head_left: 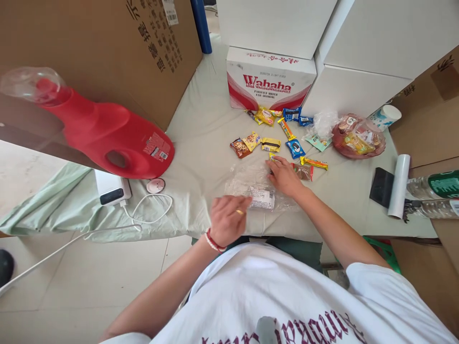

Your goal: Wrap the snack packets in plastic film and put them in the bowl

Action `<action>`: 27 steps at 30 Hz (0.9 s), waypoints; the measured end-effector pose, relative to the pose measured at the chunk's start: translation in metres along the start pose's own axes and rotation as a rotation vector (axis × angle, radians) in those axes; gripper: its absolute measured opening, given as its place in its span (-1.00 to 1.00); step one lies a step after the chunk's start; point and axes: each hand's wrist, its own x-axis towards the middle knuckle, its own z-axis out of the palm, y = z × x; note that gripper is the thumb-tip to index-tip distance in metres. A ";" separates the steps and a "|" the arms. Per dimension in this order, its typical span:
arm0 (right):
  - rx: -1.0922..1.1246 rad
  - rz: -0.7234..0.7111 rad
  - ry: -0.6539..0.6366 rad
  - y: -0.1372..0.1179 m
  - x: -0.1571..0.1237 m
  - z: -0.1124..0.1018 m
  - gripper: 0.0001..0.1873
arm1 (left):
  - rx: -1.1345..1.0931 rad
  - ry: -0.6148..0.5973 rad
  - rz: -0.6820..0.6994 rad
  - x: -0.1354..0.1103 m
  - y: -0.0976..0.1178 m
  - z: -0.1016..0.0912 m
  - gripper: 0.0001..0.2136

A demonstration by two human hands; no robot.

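Observation:
My right hand (286, 178) reaches over the table's middle, its fingers spread and bent down beside a small yellow packet (271, 156). A brown and red snack packet (304, 172) lies partly under that hand. My left hand (228, 220), with a ring and a beaded bracelet, hovers near the front edge; motion smears its loosely curled fingers. Between the hands lies a clear plastic bag (244, 179) with a printed white label (261, 198). Farther back are a yellow wrapped snack (270, 145), a blue packet (294, 148) and a yellow stick packet (314, 163).
A red detergent jug (132, 138) and a white power bank (112, 187) with its cable stand left. Behind the snacks is a Wahaha carton (268, 81). On the right are a pink bowl of snacks (353, 152), a paper cup (385, 116), a white roll (398, 186) and plastic bottles (419, 187).

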 end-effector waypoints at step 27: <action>0.198 0.061 -0.153 -0.063 -0.094 0.041 -0.67 | -0.481 0.264 -0.957 0.052 -0.087 0.024 -0.75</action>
